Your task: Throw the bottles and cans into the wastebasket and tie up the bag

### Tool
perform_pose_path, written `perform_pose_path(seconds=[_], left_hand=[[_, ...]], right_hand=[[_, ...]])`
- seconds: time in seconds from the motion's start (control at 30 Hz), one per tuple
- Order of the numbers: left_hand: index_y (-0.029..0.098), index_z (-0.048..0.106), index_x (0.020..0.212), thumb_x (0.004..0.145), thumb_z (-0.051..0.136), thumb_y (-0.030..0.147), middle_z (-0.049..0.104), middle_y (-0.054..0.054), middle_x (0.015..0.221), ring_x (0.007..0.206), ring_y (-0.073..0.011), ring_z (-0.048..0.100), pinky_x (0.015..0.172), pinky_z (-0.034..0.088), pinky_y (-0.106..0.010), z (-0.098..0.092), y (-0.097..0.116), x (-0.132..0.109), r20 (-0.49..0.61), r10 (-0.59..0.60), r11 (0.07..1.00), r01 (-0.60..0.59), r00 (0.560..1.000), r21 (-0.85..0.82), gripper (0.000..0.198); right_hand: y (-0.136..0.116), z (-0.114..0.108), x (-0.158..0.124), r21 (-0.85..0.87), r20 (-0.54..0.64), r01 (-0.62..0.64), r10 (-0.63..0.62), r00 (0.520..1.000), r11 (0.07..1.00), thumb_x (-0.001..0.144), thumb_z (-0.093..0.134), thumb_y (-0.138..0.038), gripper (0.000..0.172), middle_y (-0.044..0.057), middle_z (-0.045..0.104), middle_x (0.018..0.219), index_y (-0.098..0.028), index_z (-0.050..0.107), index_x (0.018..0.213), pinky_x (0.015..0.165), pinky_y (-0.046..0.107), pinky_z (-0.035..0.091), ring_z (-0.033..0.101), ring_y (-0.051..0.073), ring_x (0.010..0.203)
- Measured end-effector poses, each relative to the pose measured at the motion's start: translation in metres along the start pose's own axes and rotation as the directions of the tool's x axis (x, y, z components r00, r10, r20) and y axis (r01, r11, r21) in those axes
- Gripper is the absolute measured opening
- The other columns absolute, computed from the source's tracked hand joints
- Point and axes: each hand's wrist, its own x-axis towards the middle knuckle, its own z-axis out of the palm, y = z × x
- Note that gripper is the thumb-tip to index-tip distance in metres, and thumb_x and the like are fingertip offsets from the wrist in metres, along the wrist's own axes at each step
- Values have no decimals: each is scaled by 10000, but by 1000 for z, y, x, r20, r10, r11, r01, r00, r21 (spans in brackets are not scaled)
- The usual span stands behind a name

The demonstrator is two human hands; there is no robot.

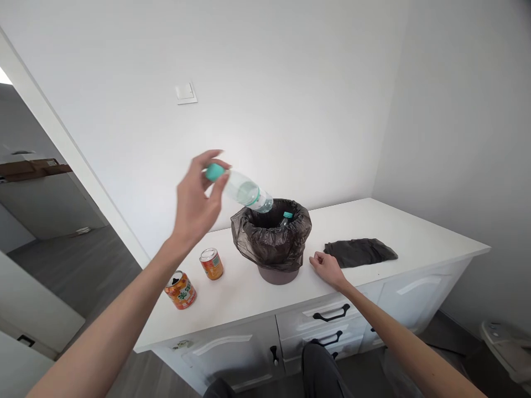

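My left hand [199, 193] grips a clear plastic bottle [244, 189] near its green cap. The bottle tilts down to the right, its base over the rim of a bin [277, 275] lined with a dark plastic bag [271, 243]. Inside the bin another bottle with a green cap [287, 216] stands partly hidden. My right hand [327, 267] rests on the white counter just right of the bin, fingers curled in with nothing visible in them. Beside it lies a folded dark bag [360, 252].
Two orange cans, one [211, 264] nearer the bin and one [181, 290] by the counter's left edge, stand on the white countertop [415, 237]. Black-handled drawers and cupboard doors are below its front edge. A white wall with a switch [186, 93] rises behind.
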Motion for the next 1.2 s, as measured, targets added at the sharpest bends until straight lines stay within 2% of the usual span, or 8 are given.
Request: perform_pose_path(seconds=[0.13, 0.27, 0.53, 0.7, 0.77, 0.87, 0.93, 1.2], left_hand=[[237, 535, 1365, 1023, 521, 386, 703, -61, 1191, 1144, -236, 681, 1042, 542, -423, 51, -6, 1, 301, 61, 994, -30, 952, -107, 373], [223, 554, 1371, 1002, 528, 378, 717, -67, 1201, 1107, -235, 673, 1025, 535, -411, 84, -35, -5, 458, 68, 996, -31, 886, -89, 402], [258, 640, 1284, 938, 535, 425, 739, -53, 1250, 1157, -276, 668, 1061, 498, -431, 108, -59, -10, 693, -9, 998, 47, 721, -36, 398], [274, 729, 1204, 899, 548, 545, 754, -52, 1256, 1159, -310, 678, 1077, 485, -422, 126, -70, -5, 821, -72, 997, 46, 567, 56, 447], [274, 745, 1192, 929, 513, 591, 758, -46, 1256, 1171, -307, 680, 1091, 476, -409, 128, -69, -2, 810, -68, 998, 50, 582, 48, 473], [289, 742, 1202, 1013, 381, 614, 742, -9, 1306, 1257, -286, 648, 1149, 431, -402, 124, -65, 0, 698, -60, 997, 71, 714, 14, 521], [288, 734, 1226, 1036, 328, 621, 736, 1, 1318, 1286, -291, 633, 1180, 404, -427, 118, -66, 0, 652, -135, 989, 141, 746, 44, 558], [260, 674, 1350, 950, 391, 788, 702, -87, 1402, 1370, -324, 582, 1152, 444, -439, 109, -119, -36, 637, -430, 773, 625, 639, -105, 720]], right_hand=[[6, 0, 3, 13, 9, -5, 4, 1000, 1000, 854, 518, -451, 352, -47, 378, 598, -257, 309, 649, 604, 277, 314, 372, 148, 608], [3, -1, 6, 33, 9, -16, 15, 1000, 999, 845, 516, -432, 352, -52, 352, 593, -256, 288, 643, 591, 276, 294, 347, 141, 592], [-7, -5, 6, 48, 4, -10, 10, 1000, 999, 839, 518, -397, 344, -50, 347, 590, -251, 288, 630, 589, 276, 287, 336, 138, 593], [-7, -7, 6, 55, 1, -9, 9, 1000, 998, 841, 522, -380, 346, -48, 357, 581, -248, 290, 621, 595, 277, 282, 348, 137, 590], [-8, -8, 7, 58, -2, -13, 13, 1000, 998, 842, 525, -379, 350, -48, 357, 582, -248, 286, 622, 595, 278, 283, 341, 137, 590], [-10, -10, 7, 60, -2, -18, 18, 1000, 998, 842, 526, -380, 349, -49, 355, 582, -248, 290, 621, 596, 277, 288, 337, 137, 595], [-13, -11, 7, 57, -2, -19, 19, 1000, 998, 835, 526, -377, 342, -48, 356, 579, -247, 299, 615, 598, 278, 289, 345, 137, 597], [-21, -14, -1, 22, -15, -33, 34, 999, 999, 828, 519, -380, 340, -46, 354, 578, -252, 285, 618, 585, 278, 295, 351, 138, 585]])
